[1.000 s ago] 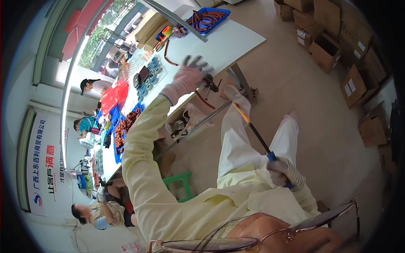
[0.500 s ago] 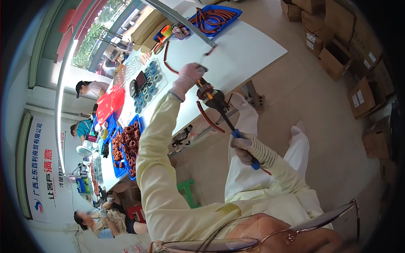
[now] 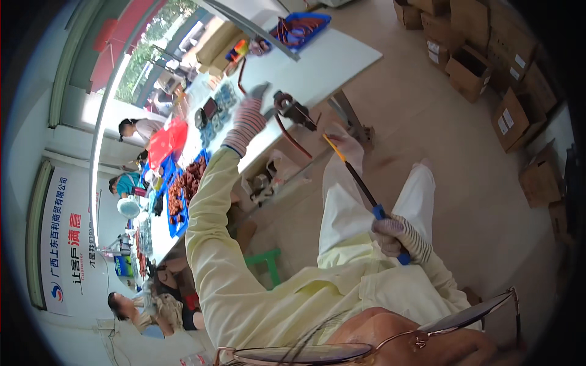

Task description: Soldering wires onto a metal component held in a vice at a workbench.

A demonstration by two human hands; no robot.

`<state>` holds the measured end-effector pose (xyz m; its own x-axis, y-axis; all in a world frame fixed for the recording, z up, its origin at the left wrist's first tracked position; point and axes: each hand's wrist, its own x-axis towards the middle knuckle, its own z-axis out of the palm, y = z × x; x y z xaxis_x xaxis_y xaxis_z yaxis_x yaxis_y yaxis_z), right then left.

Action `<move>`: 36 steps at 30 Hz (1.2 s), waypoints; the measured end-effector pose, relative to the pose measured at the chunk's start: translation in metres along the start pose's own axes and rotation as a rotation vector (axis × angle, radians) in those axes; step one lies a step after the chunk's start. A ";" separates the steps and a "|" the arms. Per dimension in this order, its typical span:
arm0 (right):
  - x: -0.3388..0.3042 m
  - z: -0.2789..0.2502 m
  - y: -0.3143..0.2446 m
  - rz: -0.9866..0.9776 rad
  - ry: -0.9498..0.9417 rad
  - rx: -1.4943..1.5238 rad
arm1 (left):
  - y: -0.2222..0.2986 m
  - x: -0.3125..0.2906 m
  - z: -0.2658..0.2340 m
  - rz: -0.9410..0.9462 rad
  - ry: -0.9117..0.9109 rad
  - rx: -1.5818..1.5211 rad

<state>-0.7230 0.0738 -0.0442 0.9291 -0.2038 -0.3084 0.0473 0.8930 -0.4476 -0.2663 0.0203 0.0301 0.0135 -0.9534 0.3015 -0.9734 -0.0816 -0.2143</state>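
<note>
My right hand (image 3: pixel 395 236), in a striped glove, is closed round the blue handle of a long thin tool (image 3: pixel 360 183) with a black shaft and a yellow-orange tip. The tip points up toward the table, apart from a dark brown fixture or part (image 3: pixel 294 110) with a ring-shaped end at the table's edge. Beside that ring is my left hand (image 3: pixel 249 117), in a pink striped glove with grey fingertips. Its fingers look stretched and apart, though slightly blurred. A reddish-brown tube (image 3: pixel 294 139) curves down below the left hand, and another tube length (image 3: pixel 242 74) shows above it.
Blue trays of brown ring-like parts (image 3: pixel 194 177) line the white table (image 3: pixel 342 58). A blue tray of tubes (image 3: pixel 320 23) lies at the far end. Cardboard boxes (image 3: pixel 470 73) stand at right. A green stool (image 3: pixel 265 261) is below; other people sit at left.
My right hand has drawn the tool down and right, away from the dark fixture. The left hand has moved left off the fixture. The view has shifted slightly.
</note>
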 end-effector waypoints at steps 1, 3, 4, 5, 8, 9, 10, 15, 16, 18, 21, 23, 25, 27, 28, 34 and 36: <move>-0.003 -0.002 -0.008 0.006 0.029 -0.047 | 0.004 0.018 -0.007 0.082 -0.108 0.014; -0.010 -0.014 -0.017 0.055 0.107 -0.121 | 0.023 0.046 -0.021 0.199 -0.318 -0.043; -0.011 -0.017 -0.023 0.060 0.124 -0.180 | 0.032 0.053 -0.021 0.231 -0.417 -0.112; -0.012 -0.019 -0.029 0.071 0.143 -0.192 | 0.030 0.057 -0.013 0.209 -0.506 -0.116; -0.008 -0.028 -0.045 0.094 0.207 -0.259 | 0.025 0.063 0.002 0.227 -0.478 -0.177; 0.000 -0.040 -0.051 0.054 0.229 -0.371 | 0.026 0.060 0.007 0.175 -0.438 -0.193; 0.008 -0.057 -0.054 0.009 0.260 -0.477 | 0.035 0.065 0.004 0.148 -0.445 -0.181; 0.052 -0.076 -0.093 -0.120 0.398 -0.722 | 0.053 0.059 0.011 0.044 -0.241 -0.145; 0.060 -0.081 -0.103 -0.094 0.383 -0.691 | 0.055 0.057 0.016 0.023 -0.190 -0.146; 0.076 -0.103 -0.133 -0.012 0.292 -0.808 | 0.051 0.053 0.023 0.016 -0.090 -0.155; 0.101 -0.188 -0.175 -0.303 0.182 -1.378 | 0.053 0.056 0.015 0.014 -0.162 -0.179; 0.106 -0.216 -0.203 -0.232 0.303 -1.359 | 0.054 0.062 0.017 0.035 -0.145 -0.174; 0.118 -0.158 -0.232 -0.153 0.294 -1.613 | 0.049 0.054 0.023 -0.002 -0.154 -0.154; 0.121 -0.108 -0.248 -0.187 0.184 -1.695 | 0.051 0.058 0.025 0.017 -0.136 -0.162; 0.123 -0.100 -0.250 -0.246 0.078 -1.583 | 0.051 0.057 0.025 0.019 -0.128 -0.163; 0.202 -0.014 -0.280 -0.707 0.380 -1.927 | 0.057 0.058 0.023 -0.046 -0.140 -0.113; 0.244 0.028 -0.283 -0.568 0.581 -2.185 | 0.055 0.056 0.026 -0.074 -0.140 -0.110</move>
<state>-0.4989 -0.2177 0.0310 0.7866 -0.5899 0.1824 -0.5171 -0.7908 -0.3276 -0.3130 -0.0448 0.0114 0.1101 -0.9778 0.1785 -0.9876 -0.1278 -0.0909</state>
